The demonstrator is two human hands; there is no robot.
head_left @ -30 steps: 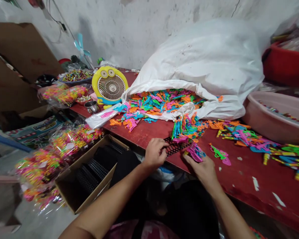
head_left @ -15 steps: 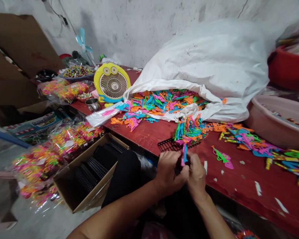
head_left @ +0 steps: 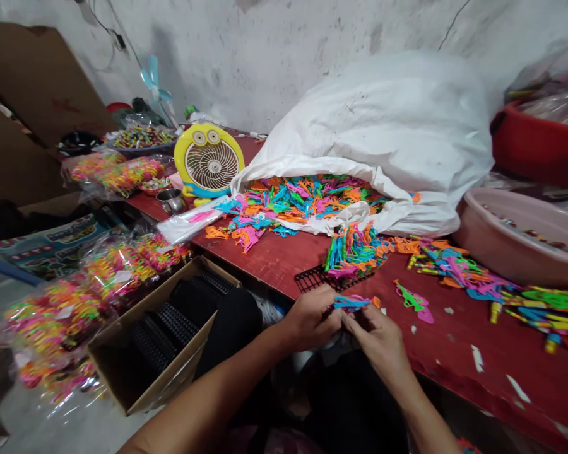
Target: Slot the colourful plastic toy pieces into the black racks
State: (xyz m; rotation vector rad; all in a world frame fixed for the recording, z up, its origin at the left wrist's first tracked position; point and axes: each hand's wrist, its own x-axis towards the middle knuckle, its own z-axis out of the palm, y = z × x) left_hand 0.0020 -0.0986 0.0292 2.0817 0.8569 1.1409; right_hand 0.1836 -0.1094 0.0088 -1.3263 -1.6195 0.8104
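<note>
Fingers [head_left: 330, 301] around small plastic pieces [head_left: 353, 304], mostly blue, orange-tipped

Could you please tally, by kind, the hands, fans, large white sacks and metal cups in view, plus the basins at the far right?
Hands: 2 (left hand, right hand)
Fans: 2 (yellow fan, light blue fan)
Large white sacks: 1
Metal cups: 1
Far-right basins: 2 (red basin, pink basin)
Total: 8
</note>
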